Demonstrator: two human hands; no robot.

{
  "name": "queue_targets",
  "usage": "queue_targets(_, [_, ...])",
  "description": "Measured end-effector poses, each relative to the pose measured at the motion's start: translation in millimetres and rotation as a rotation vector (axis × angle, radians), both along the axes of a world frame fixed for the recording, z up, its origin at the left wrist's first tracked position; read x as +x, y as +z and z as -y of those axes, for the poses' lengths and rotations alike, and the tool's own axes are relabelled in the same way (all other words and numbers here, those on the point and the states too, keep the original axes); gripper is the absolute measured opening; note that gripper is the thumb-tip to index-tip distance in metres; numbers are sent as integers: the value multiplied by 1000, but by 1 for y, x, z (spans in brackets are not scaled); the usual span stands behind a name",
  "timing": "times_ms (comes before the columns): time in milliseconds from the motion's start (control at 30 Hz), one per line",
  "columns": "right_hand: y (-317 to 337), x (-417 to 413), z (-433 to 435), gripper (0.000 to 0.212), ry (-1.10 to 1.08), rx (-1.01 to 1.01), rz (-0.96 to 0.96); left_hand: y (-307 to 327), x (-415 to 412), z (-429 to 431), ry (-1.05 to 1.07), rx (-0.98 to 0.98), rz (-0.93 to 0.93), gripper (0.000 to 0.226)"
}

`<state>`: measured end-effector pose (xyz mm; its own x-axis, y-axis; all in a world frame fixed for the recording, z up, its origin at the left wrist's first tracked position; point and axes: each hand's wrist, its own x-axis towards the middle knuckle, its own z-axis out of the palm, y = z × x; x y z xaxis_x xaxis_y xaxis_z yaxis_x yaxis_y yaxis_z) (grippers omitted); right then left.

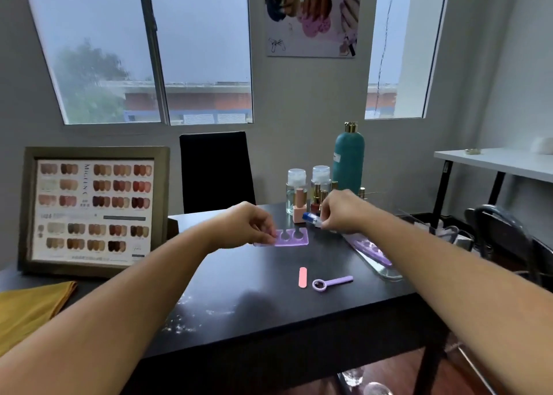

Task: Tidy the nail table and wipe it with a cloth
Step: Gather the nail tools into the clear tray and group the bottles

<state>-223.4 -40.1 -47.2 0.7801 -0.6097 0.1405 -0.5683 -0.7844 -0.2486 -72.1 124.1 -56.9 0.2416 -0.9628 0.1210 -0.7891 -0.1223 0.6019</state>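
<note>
The left hand (250, 224) is pinching the flat lilac foam toe separator (291, 238) off the dusty black tabletop (269, 314) while the right hand (339, 212) is gripping a small blue-capped clear tube (312, 218), apparently clearing clutter before wiping with the folded yellow cloth (30, 308).

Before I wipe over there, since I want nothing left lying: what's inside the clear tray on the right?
The clear tray holds a purple toe separator lying along it. The right forearm crosses over its far side, so anything else there is hidden.
</note>
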Motion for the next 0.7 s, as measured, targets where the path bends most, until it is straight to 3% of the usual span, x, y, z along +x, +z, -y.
queue_targets(133, [34, -35, 29, 7, -101, 19, 118, 23, -25, 48, -21, -146, 76, 5])
queue_targets(233, [39, -61, 47, 8, -163, 63, 129, 31, -51, 88, -81, -174, 136, 9])
queue_targets(700, [-3, -99, 92, 28, -271, 168, -67, 0, -92, 186, -229, 63, 384, 9])
